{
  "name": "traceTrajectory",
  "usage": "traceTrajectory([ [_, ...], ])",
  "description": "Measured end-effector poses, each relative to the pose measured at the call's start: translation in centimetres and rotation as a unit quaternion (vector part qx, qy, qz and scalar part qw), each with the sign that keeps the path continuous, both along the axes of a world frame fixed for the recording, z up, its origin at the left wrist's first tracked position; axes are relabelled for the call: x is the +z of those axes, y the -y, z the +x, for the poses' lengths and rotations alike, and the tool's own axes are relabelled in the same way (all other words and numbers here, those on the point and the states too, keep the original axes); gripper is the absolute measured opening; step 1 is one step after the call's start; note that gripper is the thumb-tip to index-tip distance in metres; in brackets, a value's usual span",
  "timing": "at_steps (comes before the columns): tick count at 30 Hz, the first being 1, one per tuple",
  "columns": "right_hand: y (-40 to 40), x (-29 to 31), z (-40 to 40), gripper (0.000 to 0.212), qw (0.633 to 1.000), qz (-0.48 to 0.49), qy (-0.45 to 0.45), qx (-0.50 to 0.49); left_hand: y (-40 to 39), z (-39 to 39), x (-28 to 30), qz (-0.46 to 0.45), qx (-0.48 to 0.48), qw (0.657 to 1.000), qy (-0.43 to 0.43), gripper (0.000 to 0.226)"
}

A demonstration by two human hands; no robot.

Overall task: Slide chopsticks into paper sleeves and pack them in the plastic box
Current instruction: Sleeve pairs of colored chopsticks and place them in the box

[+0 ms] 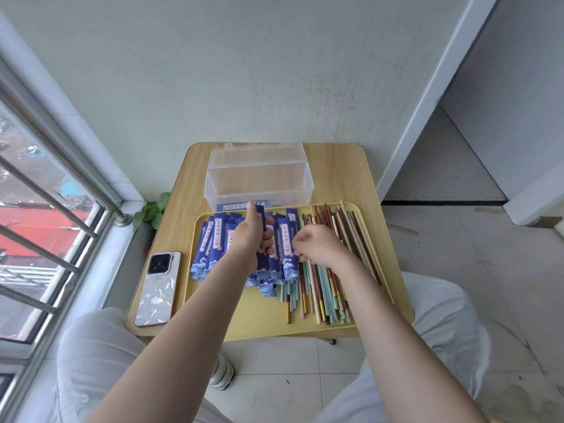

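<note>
a: where's the sleeve right now?

b: the left hand [250, 236] grips one blue printed paper sleeve [261, 221], fingers curled round it, raised over the heap of blue sleeves [213, 248] on the pale yellow plastic tray [259, 319]. its long axis runs away from the person, toward the clear plastic box [259, 175].

a: and the other hand?

b: the right hand [317, 244] is curled down at the near-left edge of the loose pile of mixed wooden and teal chopsticks [332, 270]. whether it has pinched any i cannot tell.

a: so what does the next move turn on?

b: the chopsticks lie roughly parallel to the held sleeve, just to its right. i'd judge the right hand lifts a pair and feeds it lengthwise into the sleeve's open end.

a: the box?

b: open, behind the tray, with what looks like one sleeved pair inside.
</note>
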State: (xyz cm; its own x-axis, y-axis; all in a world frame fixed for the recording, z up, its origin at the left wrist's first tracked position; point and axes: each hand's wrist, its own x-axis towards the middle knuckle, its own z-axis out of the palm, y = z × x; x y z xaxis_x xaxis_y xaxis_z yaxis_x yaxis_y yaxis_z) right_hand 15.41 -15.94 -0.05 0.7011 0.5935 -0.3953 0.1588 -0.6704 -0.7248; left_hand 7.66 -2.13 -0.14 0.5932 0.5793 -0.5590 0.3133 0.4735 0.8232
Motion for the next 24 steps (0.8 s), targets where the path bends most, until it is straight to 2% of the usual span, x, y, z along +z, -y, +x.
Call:
traceTrajectory([
  [2, 1.0, -0.4, 0.4, 0.012, 0.980, -0.125, 0.155, -0.007, 0.6, -0.4, -0.4, -0.019, -0.047, 0.998, -0.030, 0.057],
  [4, 1.5, -0.7, 0.3, 0.014, 0.953, -0.204, 0.223, -0.030, 0.8, -0.8, -1.2, -0.046, -0.089, 0.993, -0.056, 0.054],
  [9, 1.0, -2.4, -0.1, 0.027, 0.945, -0.235, 0.221, -0.049, 1.1, -1.5, -2.5, -0.078, -0.129, 0.986, -0.072, 0.053],
  [15, 0.3, -2.9, -0.4, 0.019, 0.945, -0.248, 0.209, -0.029, 1.0, -1.8, -2.9, -0.052, -0.147, 0.983, -0.092, 0.052],
  [18, 0.1, -3.0, -0.2, 0.020, 0.950, -0.224, 0.212, -0.054, 0.8, -2.0, -3.1, -0.064, -0.146, 0.984, -0.085, 0.052],
  [21, 0.4, -3.2, 0.1, 0.032, 0.949, -0.176, 0.246, -0.092, 0.7, -2.1, -3.1, -0.078, -0.145, 0.984, -0.073, 0.053],
  [24, 0.6, -3.2, 0.3, 0.020, 0.956, -0.148, 0.249, -0.047, 0.7, -2.0, -3.2, -0.086, -0.150, 0.983, -0.069, 0.052],
])
